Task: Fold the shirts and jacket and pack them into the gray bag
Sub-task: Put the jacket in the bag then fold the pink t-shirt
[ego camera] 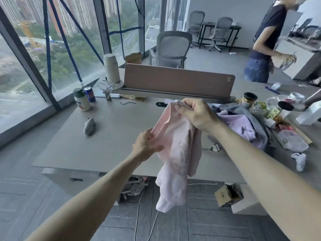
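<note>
A pale pink shirt (175, 153) hangs in the air in front of the grey table (107, 140), its lower part dangling past the table's front edge. My right hand (196, 113) pinches the shirt's top edge, held high. My left hand (147, 143) grips the shirt's left edge lower down. On the table to the right lies a lilac garment (239, 126) bundled with grey fabric (250, 115); whether that grey fabric is the bag or the jacket is unclear.
A pink divider panel (177, 80) stands along the table's back. Bottles and a can (89, 93) sit at back left, a small grey object (89, 126) on the left. Jars, boxes and a white controller (299, 160) crowd the right. A person (267, 42) stands at back right.
</note>
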Tool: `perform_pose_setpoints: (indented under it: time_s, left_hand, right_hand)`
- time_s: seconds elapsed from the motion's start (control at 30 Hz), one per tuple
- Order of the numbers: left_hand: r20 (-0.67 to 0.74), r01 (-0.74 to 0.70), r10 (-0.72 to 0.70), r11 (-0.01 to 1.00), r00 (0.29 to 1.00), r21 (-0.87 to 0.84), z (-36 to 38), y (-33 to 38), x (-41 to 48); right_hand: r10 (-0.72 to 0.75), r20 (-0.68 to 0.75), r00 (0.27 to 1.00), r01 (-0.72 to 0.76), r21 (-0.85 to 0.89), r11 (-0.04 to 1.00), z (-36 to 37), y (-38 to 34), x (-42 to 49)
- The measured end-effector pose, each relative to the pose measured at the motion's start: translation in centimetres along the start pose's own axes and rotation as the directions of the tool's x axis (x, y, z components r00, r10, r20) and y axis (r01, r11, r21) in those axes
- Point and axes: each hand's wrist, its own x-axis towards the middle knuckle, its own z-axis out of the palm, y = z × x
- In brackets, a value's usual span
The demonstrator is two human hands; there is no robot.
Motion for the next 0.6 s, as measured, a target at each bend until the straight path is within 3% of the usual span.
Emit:
perform_pose_setpoints:
  time_s: [0.1, 0.13, 0.2, 0.27, 0.33, 0.4, 0.5, 0.6]
  left_hand:
    - [-0.020, -0.027, 0.032, 0.974, 0.999, 0.227, -2.0, -1.6, 2.6]
    - [0.009, -0.025, 0.023, 0.984, 1.000, 0.176, -2.7, -2.2, 3.3]
    - [0.073, 0.003, 0.007, 0.992, 0.997, -0.126, -3.8, -2.7, 3.7]
    - [0.088, 0.003, 0.032, 0.931, 0.996, -0.365, -4.9, -2.8, 4.3]
    - [0.011, -0.053, 0.065, 0.898, 0.998, -0.438, -5.8, -2.4, 4.8]
    - [-0.071, -0.109, 0.088, 0.907, 0.994, -0.407, -6.5, -1.8, 5.4]
    - [-0.150, -0.192, 0.151, 0.933, 0.977, -0.305, -7.9, -1.3, 6.4]
    - [-0.195, -0.295, 0.276, 0.953, 0.941, -0.073, -9.7, -0.7, 7.1]
  right_hand:
    - [0.043, -0.062, 0.997, -0.047, -0.062, 0.997, 0.7, 1.3, 1.4]
    - [0.068, -0.103, 0.992, -0.075, -0.067, 0.995, 1.0, 1.5, 1.7]
    - [0.090, -0.147, 0.985, -0.101, -0.068, 0.993, 1.0, 2.1, 1.9]
    - [0.108, -0.125, 0.986, -0.125, -0.136, 0.983, 0.8, 2.7, 2.0]
    - [0.138, -0.062, 0.989, -0.150, -0.297, 0.943, 0.5, 3.0, 1.9]
    - [0.168, -0.032, 0.985, -0.166, -0.411, 0.896, 0.2, 3.5, 2.1]
    - [0.111, -0.127, 0.986, -0.158, -0.461, 0.873, -0.2, 5.0, 2.3]
    - [0.047, -0.213, 0.976, -0.149, -0.495, 0.856, -1.0, 5.8, 2.7]
